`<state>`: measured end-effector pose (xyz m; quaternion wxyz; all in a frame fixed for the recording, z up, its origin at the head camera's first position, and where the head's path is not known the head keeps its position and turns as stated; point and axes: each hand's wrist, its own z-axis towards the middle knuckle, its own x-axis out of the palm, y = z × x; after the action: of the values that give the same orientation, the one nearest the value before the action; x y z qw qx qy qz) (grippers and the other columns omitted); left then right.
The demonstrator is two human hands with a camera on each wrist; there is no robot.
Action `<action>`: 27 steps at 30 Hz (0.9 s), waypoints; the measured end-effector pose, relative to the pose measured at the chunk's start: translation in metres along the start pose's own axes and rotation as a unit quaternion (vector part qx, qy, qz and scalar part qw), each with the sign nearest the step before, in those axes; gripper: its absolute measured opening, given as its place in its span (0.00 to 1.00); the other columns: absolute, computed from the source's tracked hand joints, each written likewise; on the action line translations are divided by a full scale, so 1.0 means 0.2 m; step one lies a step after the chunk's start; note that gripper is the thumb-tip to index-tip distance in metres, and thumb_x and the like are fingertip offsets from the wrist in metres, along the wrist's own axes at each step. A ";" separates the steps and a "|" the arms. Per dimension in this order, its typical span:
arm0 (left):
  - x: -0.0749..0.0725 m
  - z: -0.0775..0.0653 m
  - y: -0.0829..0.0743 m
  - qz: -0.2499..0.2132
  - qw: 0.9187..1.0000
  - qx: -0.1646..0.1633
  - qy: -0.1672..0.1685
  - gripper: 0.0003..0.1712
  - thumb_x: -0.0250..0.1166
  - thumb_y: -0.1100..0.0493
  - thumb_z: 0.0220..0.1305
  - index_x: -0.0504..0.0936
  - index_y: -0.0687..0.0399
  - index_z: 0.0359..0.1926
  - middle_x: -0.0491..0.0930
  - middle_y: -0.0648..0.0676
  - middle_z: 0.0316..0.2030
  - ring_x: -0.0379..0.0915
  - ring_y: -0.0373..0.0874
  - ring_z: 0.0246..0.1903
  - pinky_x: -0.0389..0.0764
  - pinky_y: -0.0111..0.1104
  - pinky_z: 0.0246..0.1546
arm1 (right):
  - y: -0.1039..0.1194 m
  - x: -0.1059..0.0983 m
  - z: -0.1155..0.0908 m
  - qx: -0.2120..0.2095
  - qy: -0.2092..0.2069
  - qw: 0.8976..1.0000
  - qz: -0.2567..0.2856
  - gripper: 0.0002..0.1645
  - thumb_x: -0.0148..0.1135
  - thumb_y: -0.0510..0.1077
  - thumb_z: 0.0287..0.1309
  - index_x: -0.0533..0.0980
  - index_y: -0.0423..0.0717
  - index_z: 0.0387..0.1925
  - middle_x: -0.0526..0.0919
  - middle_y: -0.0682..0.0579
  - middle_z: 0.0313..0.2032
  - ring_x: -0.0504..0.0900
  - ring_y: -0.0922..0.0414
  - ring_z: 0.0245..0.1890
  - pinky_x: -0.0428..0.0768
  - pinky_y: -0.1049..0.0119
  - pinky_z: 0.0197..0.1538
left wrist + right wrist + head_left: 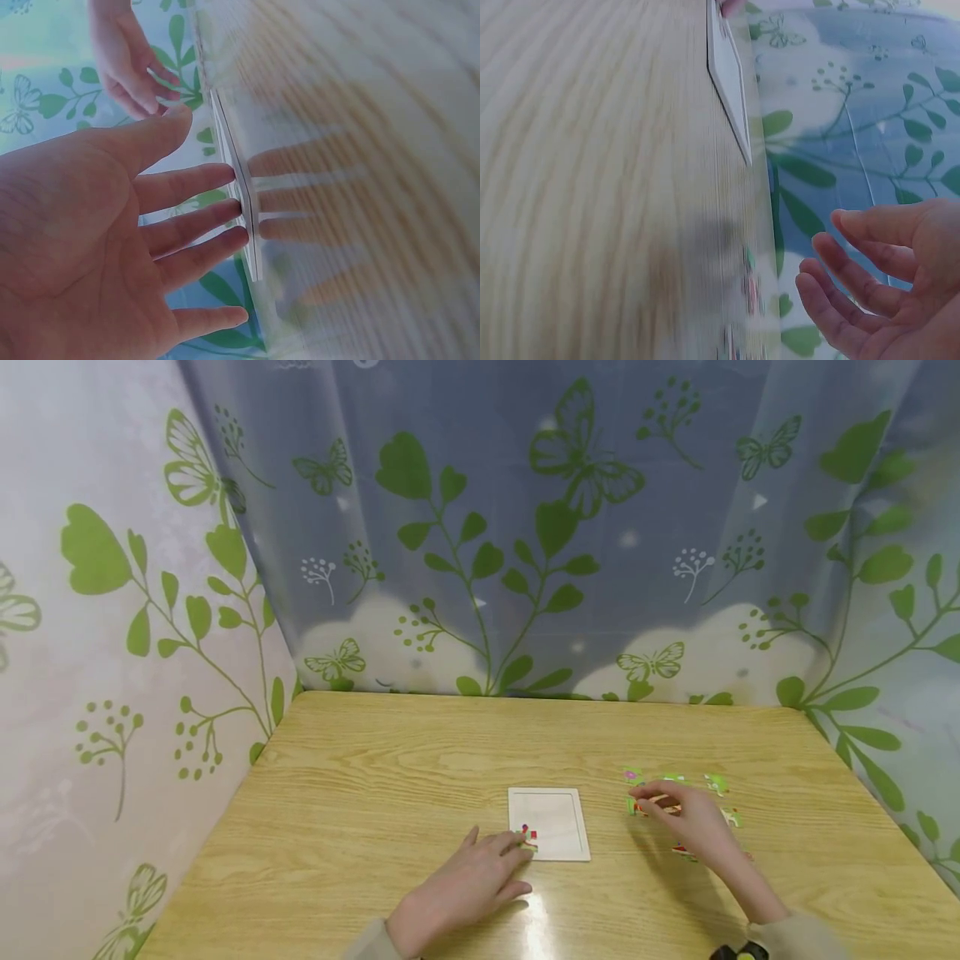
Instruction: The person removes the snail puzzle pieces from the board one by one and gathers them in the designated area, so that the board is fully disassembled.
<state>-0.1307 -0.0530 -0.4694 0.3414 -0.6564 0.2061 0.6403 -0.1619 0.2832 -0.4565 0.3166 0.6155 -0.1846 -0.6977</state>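
A square white puzzle tray (558,822) lies flat on the table. In its lower left corner sits a small colourful puzzle piece (532,835), partly covered by fingertips. My left hand (472,881) has its fingers spread and fairly straight; in the left wrist view its fingertips touch the edge of the tray (238,187). To the right, my right hand (697,822) hovers over loose puzzle pieces, fingers relaxed and slightly bent. The right wrist view shows a gap between thumb and fingers of the right hand (900,285), with nothing held there. Beneath its fingertips lies a green and red piece (633,808).
Several loose pieces lie around the right hand: a green one (716,784) behind, a pink and green one (632,773) at the far left, and a red one (682,850) nearer. Wood-grain table (360,777) extends leftward. Patterned curtains (480,527) border the table.
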 end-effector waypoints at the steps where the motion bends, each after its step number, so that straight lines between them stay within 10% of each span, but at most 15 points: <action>1: 0.00 0.00 0.00 -0.001 1.000 0.000 0.000 0.26 0.58 0.44 0.74 0.78 0.51 0.65 0.75 0.53 0.66 0.69 0.47 0.67 0.69 0.59 0.66 | 0.01 0.01 0.01 -0.002 0.002 1.000 0.000 0.11 0.65 0.43 0.68 0.85 0.46 0.48 0.89 0.46 0.45 0.87 0.48 0.40 0.84 0.64 0.33; 27: -0.03 -0.02 0.01 0.037 0.999 -0.022 0.018 0.34 0.57 0.41 0.73 0.73 0.55 0.70 0.68 0.55 0.72 0.66 0.52 0.70 0.67 0.57 0.68 | 0.26 0.33 0.15 -0.081 0.084 0.991 0.066 0.10 0.63 0.42 0.69 0.86 0.44 0.47 0.89 0.47 0.44 0.88 0.50 0.41 0.86 0.63 0.43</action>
<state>-0.1293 -0.0576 -0.4646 0.2991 -0.6669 0.2226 0.6452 -0.1820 0.1968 -0.4669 0.4247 0.6311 -0.1404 -0.6337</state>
